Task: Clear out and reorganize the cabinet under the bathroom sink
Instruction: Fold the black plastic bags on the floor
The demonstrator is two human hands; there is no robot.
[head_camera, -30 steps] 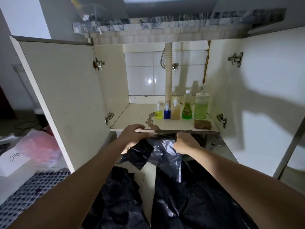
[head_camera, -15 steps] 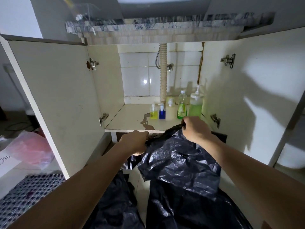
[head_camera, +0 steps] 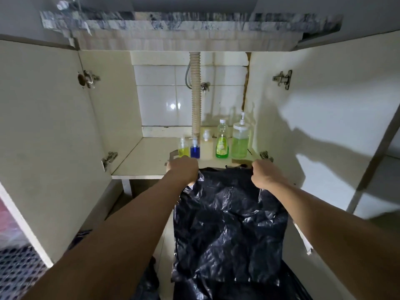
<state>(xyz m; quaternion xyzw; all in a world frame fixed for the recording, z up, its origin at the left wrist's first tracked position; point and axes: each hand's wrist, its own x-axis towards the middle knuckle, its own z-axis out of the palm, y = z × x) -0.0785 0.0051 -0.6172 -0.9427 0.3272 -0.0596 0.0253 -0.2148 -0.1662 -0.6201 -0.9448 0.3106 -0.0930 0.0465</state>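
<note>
Head view: the fingers of the left hand (head_camera: 183,169) are curled round the top left edge of a black plastic bag (head_camera: 229,224), and the fingers of the right hand (head_camera: 265,173) are curled round its top right edge, so that the bag is held stretched between them and hangs down flat. The bag's upper edge is held just in front of the cabinet shelf (head_camera: 147,156), at the shelf's front lip. More black plastic is seen below the bag, near the bottom of the picture. On the shelf, behind the hands, five bottles are lined up: a small yellow bottle (head_camera: 183,148), a small blue bottle (head_camera: 195,149), a pale bottle (head_camera: 206,135) further back, a green bottle (head_camera: 222,139) and a large pump bottle (head_camera: 240,139) of green liquid at the shelf's right end. A ribbed drain hose (head_camera: 195,94) is seen coming down to the shelf behind the blue bottle. Both cabinet doors stand open, the left door (head_camera: 43,126) and the right door (head_camera: 335,115) flanking the shelf.
</note>
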